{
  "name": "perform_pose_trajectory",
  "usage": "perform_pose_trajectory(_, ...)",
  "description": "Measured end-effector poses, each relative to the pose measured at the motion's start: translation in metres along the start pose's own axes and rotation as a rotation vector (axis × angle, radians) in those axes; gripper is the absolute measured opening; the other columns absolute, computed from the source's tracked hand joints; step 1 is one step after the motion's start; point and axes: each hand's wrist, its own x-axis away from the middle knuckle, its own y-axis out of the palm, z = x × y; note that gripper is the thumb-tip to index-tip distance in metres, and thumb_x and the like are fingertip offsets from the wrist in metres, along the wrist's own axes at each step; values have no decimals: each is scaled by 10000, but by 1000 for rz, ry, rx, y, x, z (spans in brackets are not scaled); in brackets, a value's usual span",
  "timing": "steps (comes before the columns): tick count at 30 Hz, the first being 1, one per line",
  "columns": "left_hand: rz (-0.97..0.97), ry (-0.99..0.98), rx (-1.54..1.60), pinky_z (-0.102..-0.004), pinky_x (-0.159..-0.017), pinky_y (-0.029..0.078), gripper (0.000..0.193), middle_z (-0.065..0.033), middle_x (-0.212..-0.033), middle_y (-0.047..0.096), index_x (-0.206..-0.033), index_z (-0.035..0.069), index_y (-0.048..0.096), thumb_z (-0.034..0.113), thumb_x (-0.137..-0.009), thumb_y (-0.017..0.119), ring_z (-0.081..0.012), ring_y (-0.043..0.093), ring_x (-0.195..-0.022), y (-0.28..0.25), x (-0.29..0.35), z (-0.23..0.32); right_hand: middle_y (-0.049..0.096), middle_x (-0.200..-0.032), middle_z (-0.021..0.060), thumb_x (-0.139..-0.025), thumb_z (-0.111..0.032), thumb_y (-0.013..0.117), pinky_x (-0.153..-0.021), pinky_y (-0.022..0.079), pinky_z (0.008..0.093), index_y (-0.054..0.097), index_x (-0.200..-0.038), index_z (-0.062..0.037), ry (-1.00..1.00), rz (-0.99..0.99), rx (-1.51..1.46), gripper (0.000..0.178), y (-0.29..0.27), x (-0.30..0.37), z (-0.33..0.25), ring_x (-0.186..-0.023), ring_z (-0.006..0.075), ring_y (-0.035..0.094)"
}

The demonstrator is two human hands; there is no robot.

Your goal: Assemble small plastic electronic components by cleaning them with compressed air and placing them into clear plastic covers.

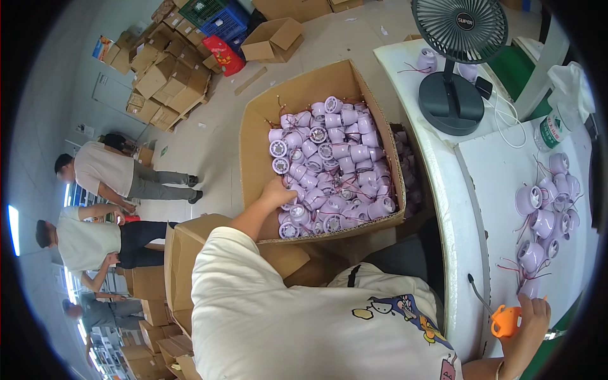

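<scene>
My left hand point(277, 193) reaches into a large open cardboard box point(258, 120). Its fingers curl over a lilac plastic housing point(289, 206) at the left side of the heap, the fingertips partly hidden. Many such cup-shaped housings with thin red and dark wires fill the box. Over the white table at the right, my right hand point(537, 315) has its fingers bent around an orange plastic piece point(505, 321) with holes; its exact kind I cannot make out. A thin black stem point(480, 293) rises beside that piece. Just beyond my right fingers lie several more lilac housings point(531, 256).
A dark desk fan point(451, 104) stands on the table's far end, near a white cable point(512, 130) and a plastic bottle point(550, 132). Opened cartons point(196, 237) crowd my left side. Three people stand farther left, and stacked boxes point(168, 79) fill the back.
</scene>
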Motion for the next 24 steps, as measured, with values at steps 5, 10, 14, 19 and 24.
perform_pose_trajectory(5,-150,134,-5,-350,-733,501,416,-122,-870,648,-973,20,613,192,-615,736,-208,636,-844,-27,13,8,472,-754,145,-449,-32,764,-800,408,459,568,-974,11,3,5,0,562,-1,-1,-1,-750,358,478)
perform_pose_trajectory(10,-281,289,-204,-388,-776,502,472,-168,-911,651,-1025,36,617,195,-598,740,-304,639,-884,-3,20,8,473,-751,149,-436,-11,758,-793,409,454,575,-963,10,29,-6,10,559,-3,-3,-4,-749,359,482)
perform_pose_trajectory(14,-240,449,-488,-437,-843,497,624,-216,-1071,620,-1145,48,573,267,-593,765,-380,605,-992,5,48,15,473,-754,150,-440,-8,753,-785,407,450,576,-960,11,18,5,-4,550,-8,-4,-9,-751,359,479)
perform_pose_trajectory(19,-116,590,-658,-454,-857,496,780,-194,-1146,581,-1194,36,528,418,-581,823,-365,599,-1018,7,58,24,477,-762,148,-450,-7,745,-759,400,446,576,-968,7,40,-25,-1,545,-4,-4,-6,-760,358,476)
perform_pose_trajectory(24,-210,683,-841,-433,-830,499,810,-160,-1135,552,-1150,46,533,519,-556,816,-342,593,-1015,11,46,28,476,-764,147,-475,-19,745,-744,397,447,577,-976,5,15,14,9,529,-10,-5,-12,-769,361,475)
